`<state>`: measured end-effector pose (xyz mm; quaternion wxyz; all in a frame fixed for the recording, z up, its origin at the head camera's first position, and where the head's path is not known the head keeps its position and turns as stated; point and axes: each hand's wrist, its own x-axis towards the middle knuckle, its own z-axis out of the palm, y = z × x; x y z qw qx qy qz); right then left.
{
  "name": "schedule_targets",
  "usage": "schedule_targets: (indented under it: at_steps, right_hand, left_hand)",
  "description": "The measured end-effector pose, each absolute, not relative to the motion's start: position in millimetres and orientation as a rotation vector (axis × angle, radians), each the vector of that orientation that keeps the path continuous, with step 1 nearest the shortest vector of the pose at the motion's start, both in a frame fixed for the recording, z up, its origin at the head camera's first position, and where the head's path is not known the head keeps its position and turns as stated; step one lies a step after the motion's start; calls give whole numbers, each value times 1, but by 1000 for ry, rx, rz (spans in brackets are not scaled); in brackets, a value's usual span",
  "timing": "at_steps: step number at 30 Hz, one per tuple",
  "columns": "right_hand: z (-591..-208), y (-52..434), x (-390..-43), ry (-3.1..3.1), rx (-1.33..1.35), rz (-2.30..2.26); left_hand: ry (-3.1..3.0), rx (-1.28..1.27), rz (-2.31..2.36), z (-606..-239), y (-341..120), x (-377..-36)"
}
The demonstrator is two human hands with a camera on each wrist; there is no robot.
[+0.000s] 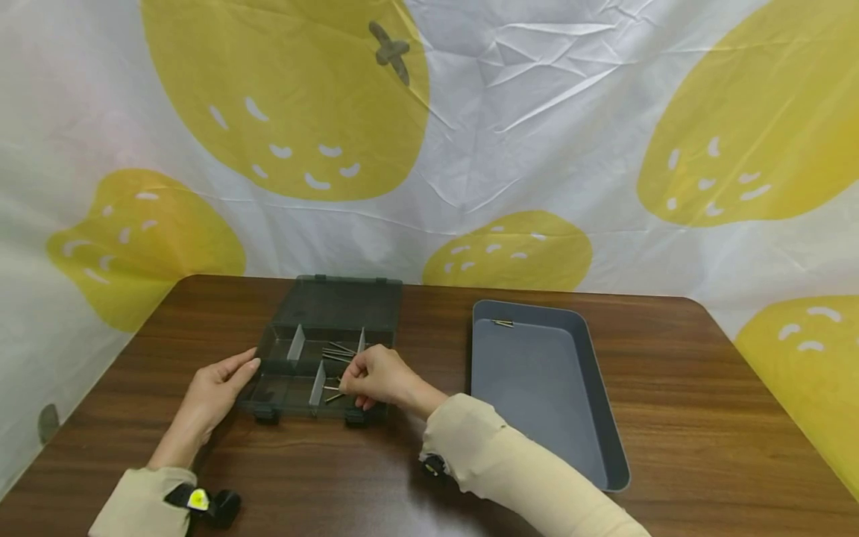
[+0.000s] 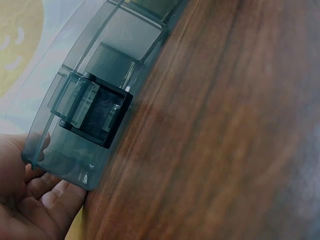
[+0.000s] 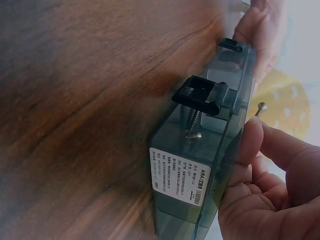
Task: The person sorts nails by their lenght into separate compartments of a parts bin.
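Head view: we see the open, smoke-grey compartment box on the brown wooden table, lid folded back. Our left hand rests relaxed against the box's left wall, gripping nothing. Our right hand sits over the right compartment, fingers curled, pinching a screw. Several long screws already lie in the middle compartment. The grey tray just right of the box holds one last screw at its far end, so we judge the sorting nearly finished.

Left wrist view: fingertips touch the box corner beside a front latch.

Right wrist view: thumb and fingers pinch a screw, its head poking above the box wall; another screw shows through the plastic near the black latch and a white label.

Surroundings: a creased white cloth printed with big yellow strawberries hangs behind the table.
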<state>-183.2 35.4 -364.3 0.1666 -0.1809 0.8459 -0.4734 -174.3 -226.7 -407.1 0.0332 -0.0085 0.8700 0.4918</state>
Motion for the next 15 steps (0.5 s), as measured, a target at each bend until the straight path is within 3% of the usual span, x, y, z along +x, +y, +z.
schedule_targets:
  at_steps: [15]
  right_hand:
    - [-368, 35, -184, 2436, -541, -1314]
  left_hand:
    - [2692, -26, 1502, -407, -226, -174]
